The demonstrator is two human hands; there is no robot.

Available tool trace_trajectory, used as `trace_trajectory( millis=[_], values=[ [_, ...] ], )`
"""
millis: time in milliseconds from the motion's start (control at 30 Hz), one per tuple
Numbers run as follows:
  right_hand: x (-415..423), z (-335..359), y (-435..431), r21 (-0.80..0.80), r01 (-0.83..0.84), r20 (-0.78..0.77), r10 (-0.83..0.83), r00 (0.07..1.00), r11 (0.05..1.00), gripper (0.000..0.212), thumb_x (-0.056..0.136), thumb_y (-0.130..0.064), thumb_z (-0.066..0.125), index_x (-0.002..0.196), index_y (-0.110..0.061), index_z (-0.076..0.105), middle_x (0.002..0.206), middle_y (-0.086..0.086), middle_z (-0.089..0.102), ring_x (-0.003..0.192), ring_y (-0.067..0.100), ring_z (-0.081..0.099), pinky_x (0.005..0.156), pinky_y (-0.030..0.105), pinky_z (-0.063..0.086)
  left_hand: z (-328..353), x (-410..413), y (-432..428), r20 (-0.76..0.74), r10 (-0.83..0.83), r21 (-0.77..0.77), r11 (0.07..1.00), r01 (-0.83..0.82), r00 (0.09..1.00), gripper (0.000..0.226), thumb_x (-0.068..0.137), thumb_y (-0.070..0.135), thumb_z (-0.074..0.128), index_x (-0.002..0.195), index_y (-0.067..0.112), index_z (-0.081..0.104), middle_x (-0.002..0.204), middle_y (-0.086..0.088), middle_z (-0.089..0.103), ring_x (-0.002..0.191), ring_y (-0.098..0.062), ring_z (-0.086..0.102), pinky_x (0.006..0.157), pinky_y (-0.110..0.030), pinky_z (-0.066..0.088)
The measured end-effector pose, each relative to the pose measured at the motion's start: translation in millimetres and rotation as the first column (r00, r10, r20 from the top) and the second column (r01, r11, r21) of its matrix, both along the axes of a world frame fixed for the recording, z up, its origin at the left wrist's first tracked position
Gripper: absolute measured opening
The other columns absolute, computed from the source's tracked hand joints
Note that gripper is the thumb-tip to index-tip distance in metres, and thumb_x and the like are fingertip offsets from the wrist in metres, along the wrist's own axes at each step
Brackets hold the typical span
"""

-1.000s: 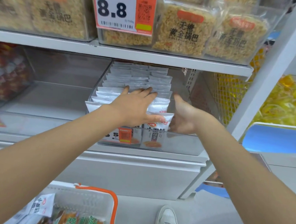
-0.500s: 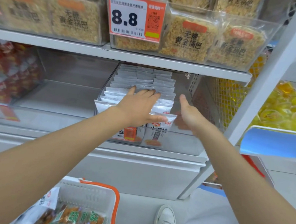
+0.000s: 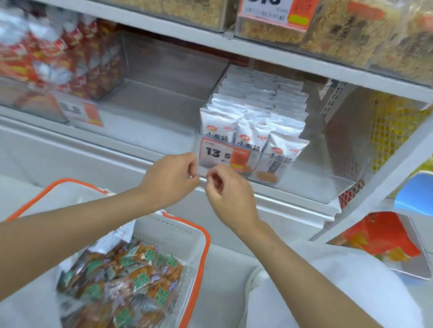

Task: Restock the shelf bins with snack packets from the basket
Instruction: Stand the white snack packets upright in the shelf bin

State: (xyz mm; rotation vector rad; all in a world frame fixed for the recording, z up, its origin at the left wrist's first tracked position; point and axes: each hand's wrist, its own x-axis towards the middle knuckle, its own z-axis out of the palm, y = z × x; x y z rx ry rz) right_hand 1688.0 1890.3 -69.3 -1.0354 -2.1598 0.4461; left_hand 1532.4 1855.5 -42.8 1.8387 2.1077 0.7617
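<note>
Blur across most of the view, edges soft throughout. Left hand (image 3: 171, 178) and right hand (image 3: 229, 195) just beside each other, not clearly touching. Both with fingers curled in toward the palm, nothing seen in either grip. Too smeared to tell whether fingertips meet thumbs.

Just beyond the hands, clear bin (image 3: 314, 178) packed with upright white packets (image 3: 257, 117). Front row partly covered by price tag (image 3: 224, 155), readable as 13 plus a half-hidden digit.

Beyond and left of the left hand, second clear bin (image 3: 163, 100), walls hard to trace. Farther left, red packets (image 3: 62, 51), print unreadable.

Below the hands, basket (image 3: 203, 244) with orange rim, crossed by the left forearm, near end cut off by the frame. Inside, snack packets (image 3: 129, 285) in green and orange wrap, partly hidden under that forearm, labels illegible.

Above the hands, bagged crackers (image 3: 349, 31) on the upper shelf beside an 8.8 tag (image 3: 268, 2), tops cropped. Below the right forearm, white shoe (image 3: 253, 281), mostly hidden.
</note>
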Motion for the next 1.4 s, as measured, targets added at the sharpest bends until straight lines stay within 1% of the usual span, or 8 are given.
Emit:
trace_trajectory(
  millis=[267,433,733,967,1100,1200,1300,1400],
  values=[
    [-61,-82,-26,-0.357,-0.199,0.401,0.342,0.85,0.913,0.014,0.09,-0.015,0.046,0.083,-0.015,0.057,0.084,0.0,0.063,0.076,0.023,0.056,0.065,0.035,0.046,-83,-98,-60,0.0,0.09,-0.452,0.888,-0.08,0.996,0.01,0.081,0.021,0.065,0.072,0.022,0.061,0.076,0.009,0.06,0.075,-0.014,0.061,0.073,-0.032,0.053],
    [-86,-140,-47,-0.579,-0.16,0.594,0.547,0.59,0.8,0.016,0.091,-0.015,0.048,0.09,-0.009,0.063,0.088,0.008,0.064,0.082,0.028,0.059,0.072,0.039,0.052,-113,-129,-75,-0.085,0.043,-0.639,0.764,-0.088,0.995,0.006,0.085,0.019,0.065,0.081,0.017,0.068,0.088,0.006,0.057,0.092,-0.018,0.058,0.09,-0.035,0.05],
    [-109,-207,-116,-0.862,-0.069,0.497,0.864,0.083,0.502,0.029,0.091,-0.021,0.062,0.067,-0.005,0.058,0.066,0.005,0.048,0.057,0.019,0.043,0.057,0.031,0.04,-140,-143,-106,-0.092,0.008,-0.762,0.643,-0.075,0.996,0.013,0.085,0.016,0.058,0.083,0.011,0.07,0.081,-0.004,0.062,0.07,-0.019,0.06,0.061,-0.026,0.047],
    [-96,-228,-155,-0.861,-0.163,0.483,0.875,0.034,0.481,0.043,0.084,-0.04,0.069,0.11,-0.005,0.067,0.102,0.008,0.07,0.087,0.025,0.066,0.076,0.037,0.057,-163,-146,-126,-0.048,-0.014,-0.815,0.578,-0.031,0.999,0.012,0.081,0.015,0.059,0.079,0.014,0.071,0.092,-0.008,0.069,0.074,-0.022,0.06,0.063,-0.03,0.047],
    [-95,-222,-166,-0.8,-0.274,0.569,0.82,-0.068,0.533,0.025,0.09,-0.031,0.063,0.074,-0.013,0.055,0.072,0.002,0.058,0.069,0.022,0.057,0.063,0.033,0.052,-166,-140,-125,-0.047,-0.05,-0.829,0.559,-0.011,0.998,0.009,0.085,0.016,0.059,0.078,0.015,0.065,0.084,-0.002,0.052,0.067,-0.021,0.051,0.058,-0.026,0.044],
    [-93,-224,-166,-0.78,-0.273,0.59,0.807,-0.023,0.563,0.008,0.092,-0.01,0.051,0.093,-0.009,0.059,0.083,0.006,0.06,0.078,0.027,0.061,0.058,0.032,0.046,-166,-134,-120,-0.032,-0.102,-0.834,0.551,0.03,0.994,0.008,0.086,0.016,0.055,0.079,0.019,0.056,0.085,-0.002,0.047,0.071,-0.021,0.046,0.06,-0.027,0.042],
    [-90,-218,-149,-0.809,-0.187,0.522,0.827,0.206,0.557,0.043,0.091,-0.001,0.043,0.132,-0.012,0.049,0.111,0.013,0.064,0.092,0.03,0.061,0.063,0.029,0.043,-159,-127,-112,-0.039,-0.129,-0.828,0.56,0.04,0.991,0.007,0.086,0.014,0.056,0.081,0.019,0.055,0.08,-0.002,0.048,0.068,-0.021,0.046,0.056,-0.026,0.041],
    [-95,-201,-121,-0.849,-0.088,0.408,0.752,0.518,0.521,0.022,0.096,-0.011,0.046,0.104,-0.009,0.066,0.099,0.012,0.069,0.084,0.025,0.063,0.071,0.028,0.046,-156,-121,-106,-0.047,-0.16,-0.832,0.553,0.05,0.986,0.005,0.085,0.013,0.059,0.084,0.012,0.064,0.085,-0.006,0.053,0.072,-0.023,0.053,0.056,-0.023,0.043]
  ],
)
